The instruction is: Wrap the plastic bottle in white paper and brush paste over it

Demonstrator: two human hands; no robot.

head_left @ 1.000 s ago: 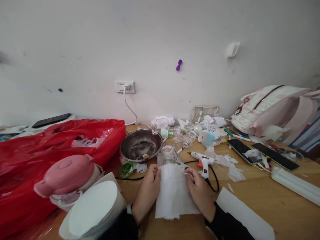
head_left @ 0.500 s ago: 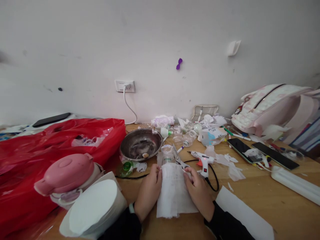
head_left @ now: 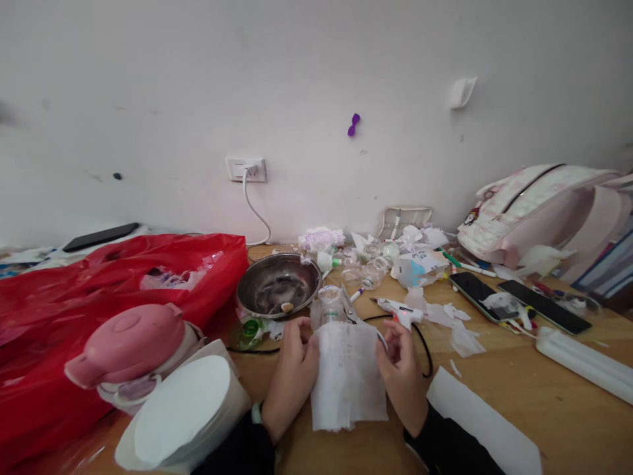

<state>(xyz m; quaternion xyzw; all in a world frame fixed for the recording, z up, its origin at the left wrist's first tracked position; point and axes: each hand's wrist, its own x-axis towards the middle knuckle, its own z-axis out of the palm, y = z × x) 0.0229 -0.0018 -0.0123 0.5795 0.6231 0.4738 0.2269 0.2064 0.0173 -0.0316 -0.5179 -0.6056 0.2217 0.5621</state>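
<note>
At the near middle of the table [head_left: 499, 379], the sheet [head_left: 349, 379] lies between the two hands, its far edge against the near end of a clear bottle [head_left: 331, 305]; whether it covers part of the bottle I cannot tell. The left hand [head_left: 295, 363] is mostly curled, thumb and fingers seeming to pinch the sheet's left edge. The right hand [head_left: 401, 363] is half curled at the sheet's far right corner, fingertips close together by a pale curved edge. Whether that is paper or a handle of the scissors [head_left: 349, 307], I cannot tell.

Judging by its thin look and ragged near edge, the sheet could tear or crease if the hands pulled apart unevenly. The bottle seems to lie on its side, so a push from the sheet might roll it against the scissors just to its right.

Farther right, the glue gun [head_left: 403, 311] shows a red light and may be hot; its nozzle points left, towards the scissors, and fingers straying that way could be burnt. Its black cord [head_left: 428, 356] loops just right of the right hand, where a sideways sweep might snag it and swing the gun round.
</note>
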